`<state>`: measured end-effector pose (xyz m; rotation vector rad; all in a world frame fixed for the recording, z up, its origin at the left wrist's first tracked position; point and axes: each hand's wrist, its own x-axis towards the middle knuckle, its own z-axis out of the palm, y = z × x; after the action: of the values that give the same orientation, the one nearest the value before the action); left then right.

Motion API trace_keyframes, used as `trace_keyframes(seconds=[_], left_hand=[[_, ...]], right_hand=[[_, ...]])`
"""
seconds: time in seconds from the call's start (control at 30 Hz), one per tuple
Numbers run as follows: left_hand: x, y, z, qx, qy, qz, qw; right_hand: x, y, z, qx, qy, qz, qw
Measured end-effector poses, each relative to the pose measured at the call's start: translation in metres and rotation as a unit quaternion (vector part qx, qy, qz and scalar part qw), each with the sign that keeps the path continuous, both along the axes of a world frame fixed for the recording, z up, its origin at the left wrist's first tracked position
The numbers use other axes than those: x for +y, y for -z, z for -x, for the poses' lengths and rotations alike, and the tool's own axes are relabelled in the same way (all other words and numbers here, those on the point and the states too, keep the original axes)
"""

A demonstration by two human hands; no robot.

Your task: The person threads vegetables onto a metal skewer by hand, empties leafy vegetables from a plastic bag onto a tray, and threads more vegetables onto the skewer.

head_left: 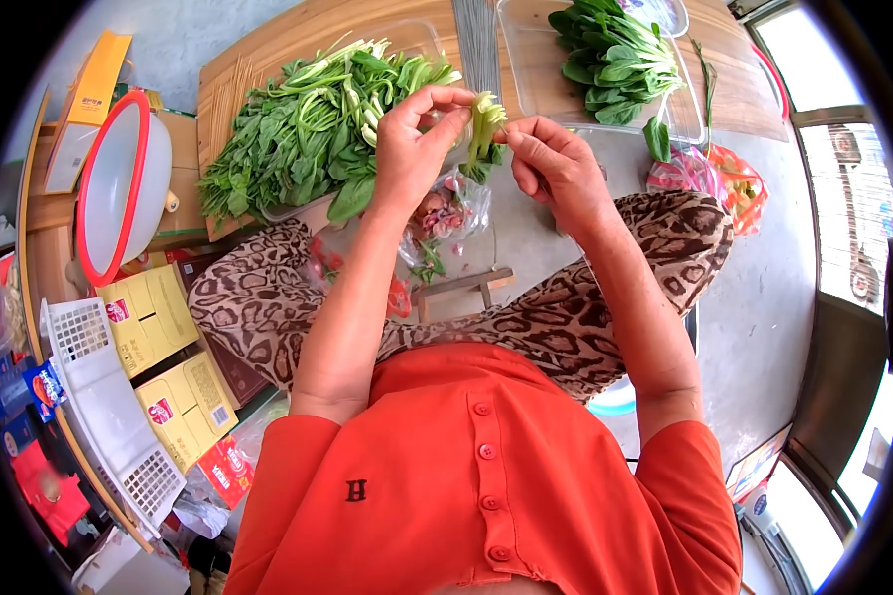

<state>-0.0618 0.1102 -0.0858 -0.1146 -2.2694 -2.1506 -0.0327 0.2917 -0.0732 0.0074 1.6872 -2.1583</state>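
My left hand (417, 139) pinches a small bunch of greens (484, 127) by its pale stem end, with the leaves hanging down. Close to its right side, my right hand (556, 169) has thumb and forefinger pressed together at the stems; a thin strand seems to be between them, too small to make out fully. A big heap of leafy greens (318, 119) lies on the wooden table to the left. More greens (620, 64), stems pointing right, rest in a clear tray (528, 94) at the upper right.
Thin wooden skewers (230, 104) and grey strands (477, 45) lie on the table (734, 74). Below hang or stand a plastic bag with scraps (446, 213) and a red-and-white bag (739, 188). A small wooden stool (466, 288) is between the knees. Yellow boxes (149, 317) and a red-rimmed basin (124, 188) are left.
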Motion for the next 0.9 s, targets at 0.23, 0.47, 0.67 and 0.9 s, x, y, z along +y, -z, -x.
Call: trace_keyframes(seconds=[0.23,0.47,0.67,0.9], left_hand=[[-0.014,-0.02,0.004,-0.054,0.219,-0.141,0.964],[-0.022,-0.023,0.004,-0.131,0.203,-0.273,0.931],[-0.029,-0.021,-0.002,-0.189,0.21,-0.213,0.935],[-0.013,-0.019,-0.014,-0.212,0.22,-0.218,0.927]], right_hand=[[0.003,-0.014,-0.006,-0.04,-0.054,0.167,0.984],[0.008,-0.024,-0.011,-0.026,-0.092,0.076,0.993],[0.013,-0.023,-0.012,-0.023,-0.108,0.03,0.993],[0.012,-0.02,-0.012,-0.012,-0.086,0.021,0.996]])
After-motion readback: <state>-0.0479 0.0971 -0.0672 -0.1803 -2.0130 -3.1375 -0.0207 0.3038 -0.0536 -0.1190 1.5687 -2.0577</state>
